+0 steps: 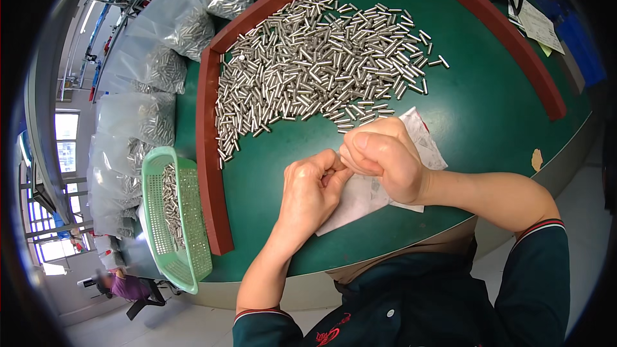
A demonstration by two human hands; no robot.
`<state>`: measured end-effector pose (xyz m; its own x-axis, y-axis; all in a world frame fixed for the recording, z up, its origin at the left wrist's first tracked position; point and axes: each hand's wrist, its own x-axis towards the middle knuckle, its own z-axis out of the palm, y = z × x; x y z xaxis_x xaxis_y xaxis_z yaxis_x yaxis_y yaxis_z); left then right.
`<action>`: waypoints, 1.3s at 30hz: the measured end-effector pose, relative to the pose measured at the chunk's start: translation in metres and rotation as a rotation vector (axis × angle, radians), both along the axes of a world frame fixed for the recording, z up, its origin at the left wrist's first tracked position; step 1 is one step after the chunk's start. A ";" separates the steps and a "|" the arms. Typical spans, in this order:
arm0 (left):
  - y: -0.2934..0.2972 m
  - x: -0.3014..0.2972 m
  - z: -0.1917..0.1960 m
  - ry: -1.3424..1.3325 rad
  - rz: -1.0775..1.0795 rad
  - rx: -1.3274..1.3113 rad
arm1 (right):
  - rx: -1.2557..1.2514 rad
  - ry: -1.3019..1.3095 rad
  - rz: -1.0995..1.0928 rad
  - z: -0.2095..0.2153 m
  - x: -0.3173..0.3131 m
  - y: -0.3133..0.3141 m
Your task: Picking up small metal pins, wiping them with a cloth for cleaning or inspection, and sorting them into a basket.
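While a heap of small metal pins (321, 58) spreads over the green tabletop (488, 109), the person's two hands meet just on its near side, the side toward the person's body. The left hand (308, 193) has its fingers bent in, thumb and forefinger drawn together; the right hand (385, 157) is curled into a fist, its lower fingers against the left fingertips. Whether anything is gripped between them I cannot tell from here, since the knuckles hide it. Under the hands, near the heap on that same side, a pale sheet (353, 205) with faint printing lies on the table, partly covered by them.

A red-brown border (207, 128) runs along the heap's left and far sides, the pins reaching right up to it on the left. Outside that border, to the left of the heap and nearer the person, stands a light-green slotted basket (199, 250) with more pins inside. Clear plastic bags (160, 71) of pins line up to the left of the heap and beyond it. Well apart from the heap, far off to its left, I see someone in purple (128, 287).
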<state>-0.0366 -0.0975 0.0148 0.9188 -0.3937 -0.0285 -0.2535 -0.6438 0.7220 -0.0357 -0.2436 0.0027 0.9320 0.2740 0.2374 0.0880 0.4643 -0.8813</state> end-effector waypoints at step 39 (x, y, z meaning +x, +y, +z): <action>0.039 0.027 -0.014 0.758 0.161 -1.241 | 0.109 0.152 0.095 0.010 0.004 0.001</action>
